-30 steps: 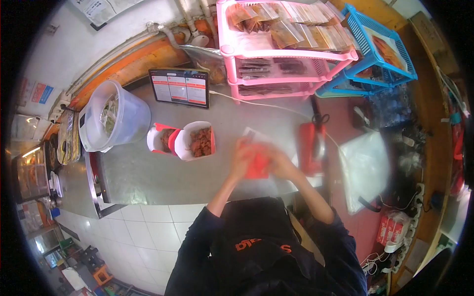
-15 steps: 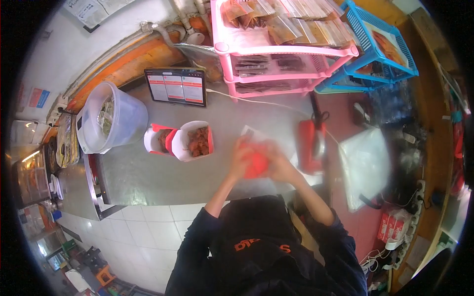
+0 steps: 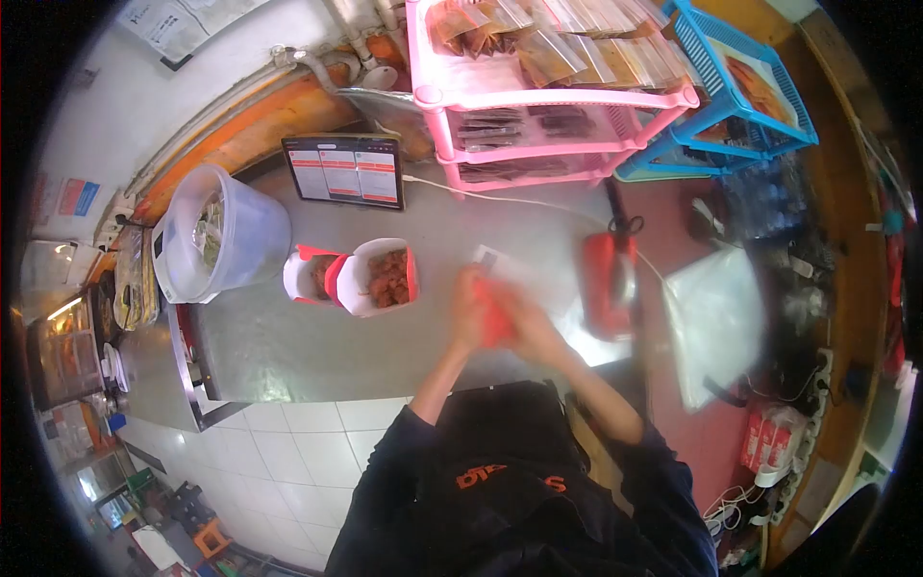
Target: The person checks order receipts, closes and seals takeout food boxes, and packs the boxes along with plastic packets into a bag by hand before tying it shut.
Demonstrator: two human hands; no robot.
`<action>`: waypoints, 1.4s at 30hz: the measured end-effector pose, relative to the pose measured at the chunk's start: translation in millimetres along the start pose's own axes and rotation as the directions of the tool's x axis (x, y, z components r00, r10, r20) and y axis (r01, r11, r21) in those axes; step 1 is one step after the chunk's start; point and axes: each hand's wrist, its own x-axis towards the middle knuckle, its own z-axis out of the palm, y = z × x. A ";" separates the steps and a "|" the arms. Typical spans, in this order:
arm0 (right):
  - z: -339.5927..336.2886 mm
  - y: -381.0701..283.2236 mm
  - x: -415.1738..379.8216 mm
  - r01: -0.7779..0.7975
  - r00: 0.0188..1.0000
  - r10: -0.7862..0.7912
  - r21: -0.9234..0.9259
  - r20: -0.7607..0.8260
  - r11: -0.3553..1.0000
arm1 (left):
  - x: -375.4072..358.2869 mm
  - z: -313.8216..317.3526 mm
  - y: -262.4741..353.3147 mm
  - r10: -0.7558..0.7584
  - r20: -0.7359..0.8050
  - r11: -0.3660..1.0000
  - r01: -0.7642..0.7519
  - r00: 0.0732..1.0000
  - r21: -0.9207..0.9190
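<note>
A bright red object, blurred by motion and too smeared to name, is between my two hands above the steel counter. My left hand grips it from the left, fingers pointing away from me. Around its right side is my right hand, closed on it, with the fingers partly hidden. Just beyond the hands lies a white paper sheet on the counter. To the left stand two open red-and-white cartons, one with dark reddish-brown food pieces, the other also holding brown food.
A clear plastic tub stands at the left, near a lit tablet. Pink racks and a blue rack hold packets at the back. A red device and clear plastic bags are on the right.
My hands have drawn closer together round the red object, which now looks narrower. The cartons, tub and tablet stay in place, while the camera view has shifted slightly.
</note>
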 end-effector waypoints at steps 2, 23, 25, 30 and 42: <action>-4.5 -0.9 -3.3 -0.024 0.999 0.023 0.062 0.027 0.998 | -0.5 2.2 -8.4 0.009 -0.065 1.000 -0.008 0.998 0.019; 91.5 13.2 -92.7 -0.902 0.090 0.343 -0.070 0.935 0.426 | -143.0 -287.5 18.3 -0.101 -0.694 0.981 0.187 0.713 0.050; 115.9 6.4 -68.5 -0.769 0.178 0.279 -0.043 0.944 0.638 | -129.4 -366.4 19.5 -0.159 -0.794 0.983 0.019 0.586 -0.182; 197.1 -106.7 9.9 -0.549 0.354 0.181 0.047 0.918 0.835 | -57.7 -561.7 -68.6 0.022 -0.905 0.999 -0.049 0.424 0.001; 261.0 -162.1 26.0 -0.740 0.442 0.336 0.127 0.832 0.660 | -68.6 -590.4 -118.0 -0.416 -0.673 0.860 0.025 0.612 -0.509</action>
